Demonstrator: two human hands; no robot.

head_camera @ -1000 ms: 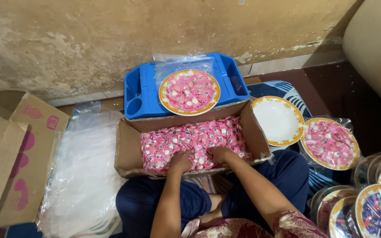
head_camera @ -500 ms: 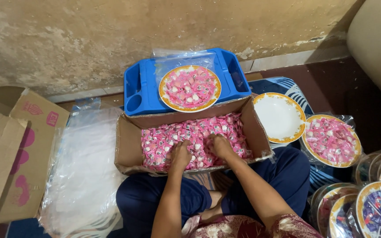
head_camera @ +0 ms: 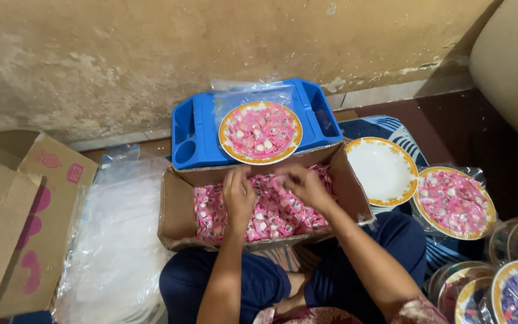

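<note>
A shallow cardboard box [head_camera: 177, 204] rests on my lap, filled with pink wrapped candies [head_camera: 271, 213]. My left hand [head_camera: 238, 195] lies on the candies near the box's far side, fingers curled into them. My right hand [head_camera: 304, 185] is beside it, fingers closed over a scoop of candies near the far wall of the box. Just beyond the box, a gold-rimmed plate [head_camera: 261, 132] heaped with pink candies sits on a blue plastic tray [head_camera: 194, 133], with a clear bag under it.
An empty white gold-rimmed plate [head_camera: 382, 170] lies right of the box. A wrapped plate of candies [head_camera: 454, 202] is further right, and several wrapped plates [head_camera: 505, 288] stack at bottom right. Clear plastic bags [head_camera: 115, 240] and cardboard boxes [head_camera: 13, 222] lie left. A wall is behind.
Both hands have moved from the near side of the box to its far side, gathering candies toward the plate on the blue tray.
</note>
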